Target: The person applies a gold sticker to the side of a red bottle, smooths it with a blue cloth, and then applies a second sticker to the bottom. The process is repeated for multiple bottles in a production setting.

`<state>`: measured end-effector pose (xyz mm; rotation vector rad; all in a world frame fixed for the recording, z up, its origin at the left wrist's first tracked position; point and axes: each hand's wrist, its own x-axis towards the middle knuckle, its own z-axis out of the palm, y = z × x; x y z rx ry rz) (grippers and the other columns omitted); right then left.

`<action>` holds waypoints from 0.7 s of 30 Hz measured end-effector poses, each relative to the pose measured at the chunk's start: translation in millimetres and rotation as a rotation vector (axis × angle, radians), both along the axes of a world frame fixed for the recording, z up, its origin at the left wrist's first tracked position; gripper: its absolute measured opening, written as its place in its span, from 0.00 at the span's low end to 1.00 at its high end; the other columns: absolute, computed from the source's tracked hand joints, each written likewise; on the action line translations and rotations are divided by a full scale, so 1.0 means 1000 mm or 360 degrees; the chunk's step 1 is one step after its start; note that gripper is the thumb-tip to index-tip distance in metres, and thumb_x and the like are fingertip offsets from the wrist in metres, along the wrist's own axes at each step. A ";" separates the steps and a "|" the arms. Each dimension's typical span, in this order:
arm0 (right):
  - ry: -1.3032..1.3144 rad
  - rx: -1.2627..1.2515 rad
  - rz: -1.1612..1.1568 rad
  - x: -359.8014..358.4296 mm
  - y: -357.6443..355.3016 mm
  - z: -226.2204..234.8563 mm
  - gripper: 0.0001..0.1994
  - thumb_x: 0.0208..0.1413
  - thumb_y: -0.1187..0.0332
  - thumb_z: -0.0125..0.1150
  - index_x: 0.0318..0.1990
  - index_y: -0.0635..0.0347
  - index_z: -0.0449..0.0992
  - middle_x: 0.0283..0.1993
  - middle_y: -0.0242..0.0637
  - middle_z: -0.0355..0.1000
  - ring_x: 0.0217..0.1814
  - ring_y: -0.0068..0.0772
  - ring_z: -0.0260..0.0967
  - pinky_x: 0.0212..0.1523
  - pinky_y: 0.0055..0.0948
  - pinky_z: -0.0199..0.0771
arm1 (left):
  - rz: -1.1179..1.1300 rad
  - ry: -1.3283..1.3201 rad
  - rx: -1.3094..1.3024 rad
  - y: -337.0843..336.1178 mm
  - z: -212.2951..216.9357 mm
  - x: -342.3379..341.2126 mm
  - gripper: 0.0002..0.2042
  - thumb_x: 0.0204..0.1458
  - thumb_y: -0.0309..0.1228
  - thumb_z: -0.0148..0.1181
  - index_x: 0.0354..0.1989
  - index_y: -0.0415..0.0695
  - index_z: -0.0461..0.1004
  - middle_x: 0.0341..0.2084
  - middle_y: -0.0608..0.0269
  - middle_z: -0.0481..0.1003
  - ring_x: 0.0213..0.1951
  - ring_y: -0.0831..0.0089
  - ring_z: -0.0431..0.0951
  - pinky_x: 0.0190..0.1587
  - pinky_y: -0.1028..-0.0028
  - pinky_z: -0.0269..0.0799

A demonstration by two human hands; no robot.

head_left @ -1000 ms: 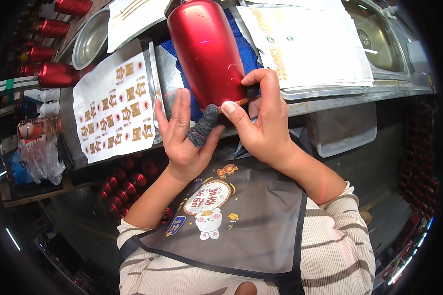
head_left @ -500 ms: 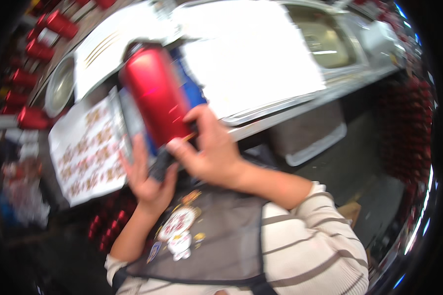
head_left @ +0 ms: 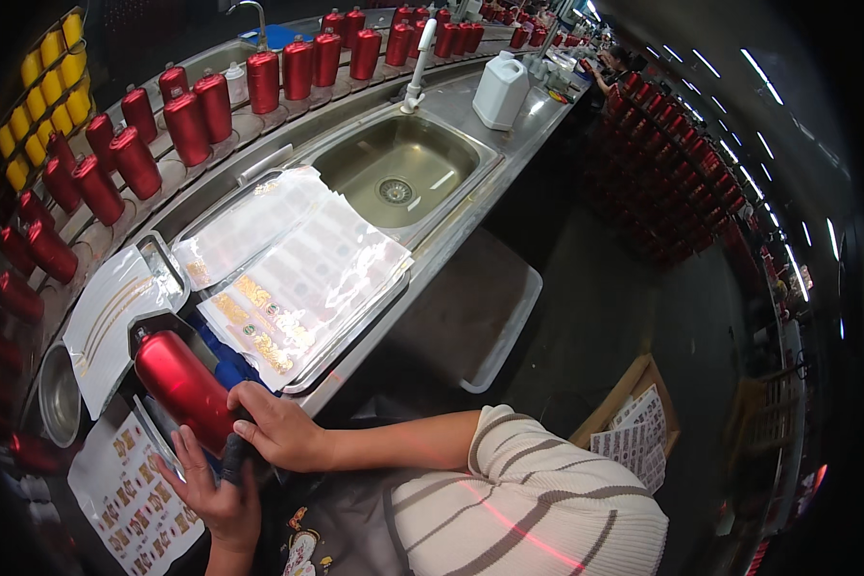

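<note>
Right hand [head_left: 276, 432] being curled at base of red bottle [head_left: 180, 382], lower left of frame, grasp unclear; left hand [head_left: 217, 494] being splayed alongside; bottle being flanked by printed sheets [head_left: 307, 278]; bench edge [head_left: 439, 254] being bordered by floor [head_left: 590, 298], centre.

The bare left hand with a dark finger cover [head_left: 221, 499] and the bare right hand [head_left: 283, 429] crowded the near end of the glossy red metal bottle [head_left: 184, 382]. To its right, the white gold-printed sheets [head_left: 312, 254] lay low, so a hand could pass above them to the rectangular steel sink [head_left: 355, 173]. Beyond, the upright white faucet [head_left: 422, 60] and the squarish white plastic jug [head_left: 500, 91] were obstacles, with open steel counter [head_left: 454, 96] between them. Farther back, the upright red metal bottles [head_left: 186, 129] left only narrow gaps.
</note>
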<state>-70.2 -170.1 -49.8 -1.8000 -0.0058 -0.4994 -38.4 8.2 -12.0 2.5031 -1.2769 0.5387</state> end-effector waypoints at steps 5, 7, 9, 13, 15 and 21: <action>0.0041 0.0186 0.0011 -0.005 -0.012 0.005 0.08 0.58 0.75 0.51 0.45 0.62 0.68 0.42 0.48 0.67 0.47 0.52 0.69 0.49 0.39 0.69 | -0.0093 -0.0104 0.0011 -0.025 0.020 0.005 0.14 0.46 0.29 0.68 0.43 0.46 0.81 0.65 0.40 0.64 0.67 0.32 0.58 0.69 0.33 0.37; 0.0020 0.0132 -0.0124 -0.011 -0.015 0.009 0.07 0.57 0.75 0.53 0.43 0.61 0.70 0.39 0.46 0.69 0.45 0.51 0.71 0.45 0.38 0.71 | -0.0122 -0.0109 0.0045 -0.033 0.027 0.008 0.15 0.45 0.28 0.69 0.44 0.46 0.81 0.66 0.43 0.64 0.68 0.33 0.57 0.69 0.34 0.35; -0.0145 -0.0021 -0.0094 -0.023 -0.016 0.013 0.08 0.57 0.75 0.55 0.44 0.60 0.71 0.39 0.45 0.70 0.41 0.51 0.72 0.41 0.39 0.72 | -0.0113 -0.0032 -0.0045 -0.028 0.020 0.008 0.17 0.45 0.29 0.69 0.46 0.45 0.81 0.66 0.44 0.63 0.69 0.36 0.57 0.69 0.35 0.35; -0.0356 -0.0562 0.0217 -0.034 -0.006 0.019 0.11 0.55 0.74 0.59 0.46 0.55 0.74 0.31 0.40 0.72 0.29 0.47 0.73 0.27 0.39 0.71 | 0.0064 0.0190 -0.0458 -0.006 -0.019 0.011 0.30 0.48 0.27 0.66 0.62 0.37 0.68 0.68 0.47 0.61 0.71 0.47 0.57 0.72 0.42 0.34; -0.0386 -0.0616 0.0246 -0.033 -0.004 0.013 0.11 0.55 0.74 0.59 0.46 0.55 0.74 0.28 0.40 0.72 0.25 0.47 0.73 0.24 0.39 0.70 | 0.0125 0.0277 -0.0505 0.001 -0.032 0.012 0.34 0.51 0.26 0.63 0.67 0.33 0.59 0.68 0.47 0.62 0.71 0.52 0.58 0.73 0.46 0.34; -0.0182 -0.0319 0.0033 -0.045 -0.016 0.003 0.16 0.53 0.76 0.61 0.50 0.59 0.76 0.26 0.42 0.74 0.25 0.46 0.73 0.27 0.39 0.71 | 0.0058 0.0345 -0.0554 -0.001 -0.028 0.018 0.40 0.42 0.20 0.66 0.69 0.36 0.59 0.64 0.51 0.67 0.69 0.53 0.62 0.73 0.45 0.36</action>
